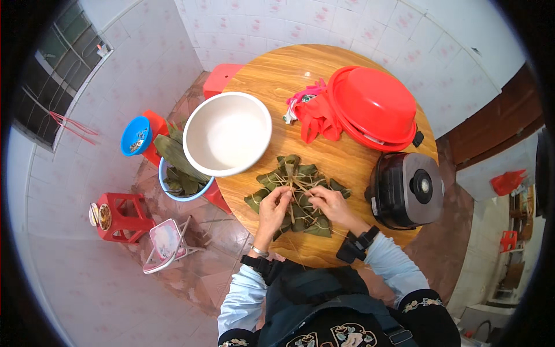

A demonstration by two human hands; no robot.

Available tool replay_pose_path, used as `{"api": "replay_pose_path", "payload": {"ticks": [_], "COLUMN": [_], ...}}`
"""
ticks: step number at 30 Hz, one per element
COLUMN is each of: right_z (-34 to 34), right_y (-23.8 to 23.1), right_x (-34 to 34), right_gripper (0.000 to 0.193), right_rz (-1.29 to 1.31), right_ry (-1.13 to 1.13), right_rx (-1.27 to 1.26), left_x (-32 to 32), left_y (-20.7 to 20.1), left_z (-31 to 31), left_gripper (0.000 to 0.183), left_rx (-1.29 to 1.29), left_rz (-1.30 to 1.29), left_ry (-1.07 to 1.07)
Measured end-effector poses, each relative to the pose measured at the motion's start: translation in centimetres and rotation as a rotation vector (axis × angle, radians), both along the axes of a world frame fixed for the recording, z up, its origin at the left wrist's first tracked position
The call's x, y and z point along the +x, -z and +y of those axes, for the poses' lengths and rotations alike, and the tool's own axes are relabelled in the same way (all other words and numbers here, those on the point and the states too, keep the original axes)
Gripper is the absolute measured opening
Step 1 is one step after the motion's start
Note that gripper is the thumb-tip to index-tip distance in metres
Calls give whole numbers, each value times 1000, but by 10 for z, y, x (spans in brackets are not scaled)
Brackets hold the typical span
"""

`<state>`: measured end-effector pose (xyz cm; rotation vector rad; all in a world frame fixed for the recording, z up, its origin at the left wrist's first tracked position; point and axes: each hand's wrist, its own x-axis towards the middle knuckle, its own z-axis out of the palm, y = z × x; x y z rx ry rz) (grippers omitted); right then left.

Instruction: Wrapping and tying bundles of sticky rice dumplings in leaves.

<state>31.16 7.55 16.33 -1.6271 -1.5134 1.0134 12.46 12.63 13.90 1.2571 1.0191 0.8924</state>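
A bunch of leaf-wrapped rice dumplings [318, 228], dark green and bound with pale strings, lies on the round wooden table [292, 66]. Their pale strings [295, 184] gather toward the middle of the bunch. Over its left part, my left hand [274, 209] is closed, thumb and fingers pinching the strings. My right hand [333, 206] faces it from the right, also in a pinch on the strings. The fingertips of both hands are close together but apart. Exactly how the strings run between them is too small to tell.
A white basin [228, 133] stands at the table's left edge. Behind are a red basin [373, 101] and red bag [321, 118]; a black rice cooker [407, 191] stands right. Leaves [182, 159] fill a tub at left, near a red stool [124, 217] and folding chair [166, 242].
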Motion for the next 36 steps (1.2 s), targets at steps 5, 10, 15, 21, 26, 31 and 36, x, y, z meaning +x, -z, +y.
{"api": "replay_pose_path", "payload": {"ticks": [5, 10, 15, 21, 26, 31, 36], "right_z": [-1, -10, -20, -8, 0, -3, -10], "right_y": [-7, -19, -21, -25, -37, -9, 7], "right_x": [22, 1, -3, 11, 17, 14, -8], "right_gripper": [16, 13, 10, 10, 9, 11, 12], "right_rz": [74, -478, -333, 164, 1, -26, -57], "right_ry": [-72, -17, 144, 150, 116, 105, 31], "right_rx": [57, 527, 456, 240, 241, 288, 265], "left_x": [2, 3, 3, 5, -2, 1, -8], "left_y": [-4, -3, 2, -13, -12, -13, -11], "left_z": [-2, -5, -6, -2, 1, 3, 3], "left_gripper": [17, 17, 16, 13, 12, 12, 13], "left_rx": [-73, -54, -234, -355, -320, -431, -376], "left_rz": [-70, -55, -183, -273, -215, -305, -170], "left_ry": [36, 16, 28, -37, -6, 101, 101]}}
